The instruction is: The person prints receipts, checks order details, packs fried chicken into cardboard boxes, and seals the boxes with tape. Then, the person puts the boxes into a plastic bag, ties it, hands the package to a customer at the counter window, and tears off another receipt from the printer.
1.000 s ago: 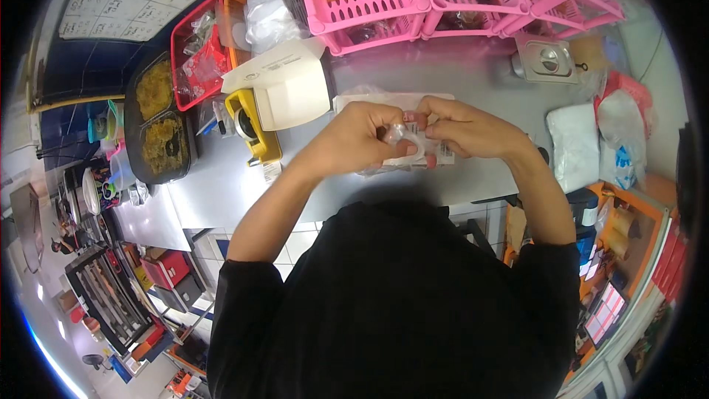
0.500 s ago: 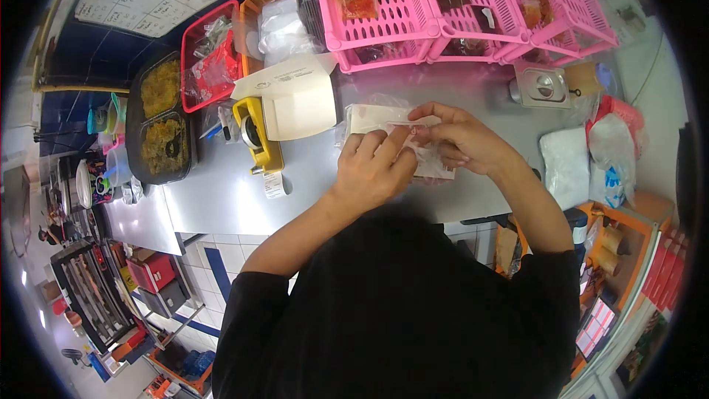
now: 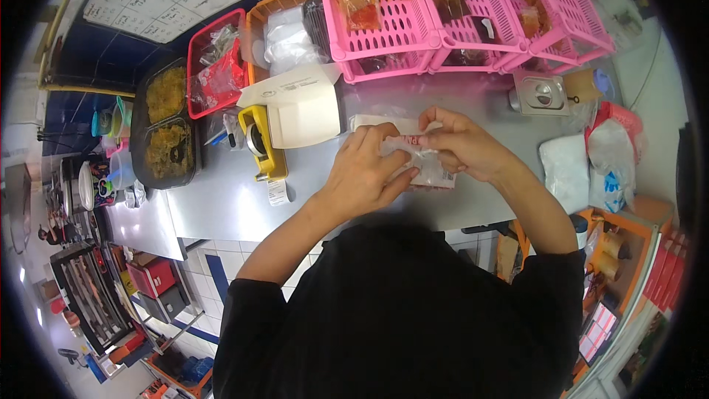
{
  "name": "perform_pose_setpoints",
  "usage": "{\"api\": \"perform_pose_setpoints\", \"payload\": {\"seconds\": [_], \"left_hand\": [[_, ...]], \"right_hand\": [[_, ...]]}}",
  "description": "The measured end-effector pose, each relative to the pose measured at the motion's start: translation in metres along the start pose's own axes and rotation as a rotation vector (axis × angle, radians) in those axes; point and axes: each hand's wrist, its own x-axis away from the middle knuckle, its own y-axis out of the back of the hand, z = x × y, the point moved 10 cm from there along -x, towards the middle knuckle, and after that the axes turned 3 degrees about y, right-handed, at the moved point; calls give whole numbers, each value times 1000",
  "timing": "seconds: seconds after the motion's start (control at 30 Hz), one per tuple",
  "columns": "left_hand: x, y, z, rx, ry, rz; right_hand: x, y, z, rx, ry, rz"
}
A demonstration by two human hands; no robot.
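vs a sec ago, the crinkly clear plastic bag [image 3: 425, 168] shows more red print [image 3: 413, 140]; L hand [image 3: 363, 168] & R hand [image 3: 470, 146] both pinch it, rt of the chunky yellow tape dispenser [image 3: 275, 151].

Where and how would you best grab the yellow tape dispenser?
I'd probably pinch the long yellow tape dispenser across its near end, from above on the person's side: that end juts nearer than the open white cardboard box crowding its right, leaving both flanks free.
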Motion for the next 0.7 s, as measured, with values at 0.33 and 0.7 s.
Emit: {"api": "perform_pose_setpoints", "payload": {"seconds": [0.33,0.7], "left_hand": [[12,-14,17,23,-7,190],[25,-28,1,-73,-57,123]], "right_hand": [[-13,26,15,178,-64,-77],[-21,11,-1,328,-57,-9]]}}
